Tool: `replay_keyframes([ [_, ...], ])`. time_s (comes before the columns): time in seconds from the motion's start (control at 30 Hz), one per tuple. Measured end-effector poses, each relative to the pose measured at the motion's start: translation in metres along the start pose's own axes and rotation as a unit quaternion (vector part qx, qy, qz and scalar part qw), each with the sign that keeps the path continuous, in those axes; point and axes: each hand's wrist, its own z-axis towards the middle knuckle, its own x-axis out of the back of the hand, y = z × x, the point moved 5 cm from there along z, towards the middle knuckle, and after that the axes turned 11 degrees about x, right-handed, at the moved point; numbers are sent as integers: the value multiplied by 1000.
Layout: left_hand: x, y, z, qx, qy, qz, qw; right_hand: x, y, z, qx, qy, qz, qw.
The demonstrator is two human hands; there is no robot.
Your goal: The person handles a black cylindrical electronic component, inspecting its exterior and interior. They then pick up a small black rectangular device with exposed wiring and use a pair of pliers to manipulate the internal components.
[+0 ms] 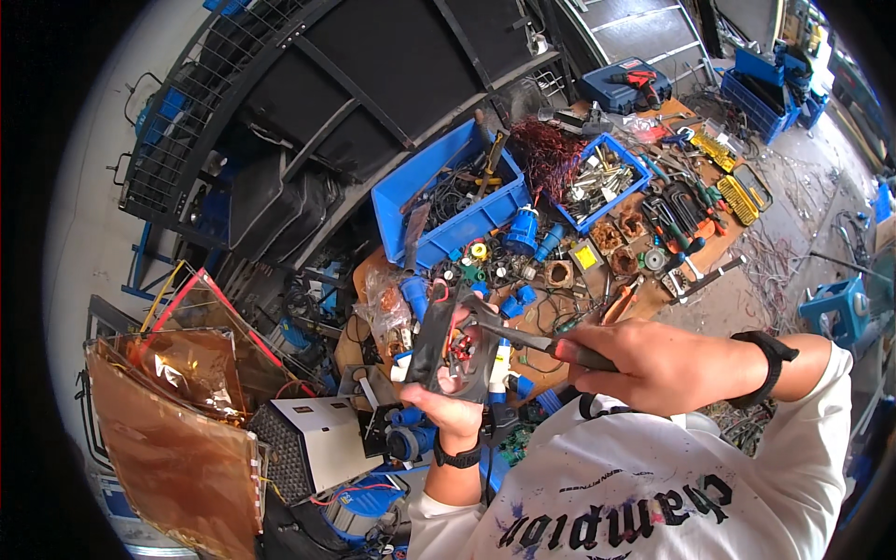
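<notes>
In front of my chest, my left hand [446,413] grips a black housing [432,341] from below, its palm side turned up. Inside the housing's opening sit small red and metal parts [459,347]. My right hand [658,364] is closed around the handle of a screwdriver [581,355] with a dark shaft and a red-and-grey grip. The shaft points left, and its end lies at the near-right rim of the housing; exactly what the tip touches I cannot make out. Blue plug connectors [411,439] lie beside my left wrist.
Beyond my hands, the wooden table [695,271] carries a large blue crate [448,229] of scrap, a smaller blue tray [607,182] of metal pieces, tangled dark-red wire [546,154] and several hand tools. A white box [322,443] and brown sheets [177,439] stand at left.
</notes>
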Motion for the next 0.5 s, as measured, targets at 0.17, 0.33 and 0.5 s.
replay_keyframes([
  [0.17, -3, 6, 0, -22, 4, -43, 999, -3, 1, -6, 9, -34, 66, 997],
  [0.33, -5, -1, -1, -28, -12, -28, 999, -3, -2, -7, -21, -73, 76, 994],
  [0.5, 1, -6, -4, -34, 8, 14, 999, -4, -3, -7, -84, -88, 118, 986],
])
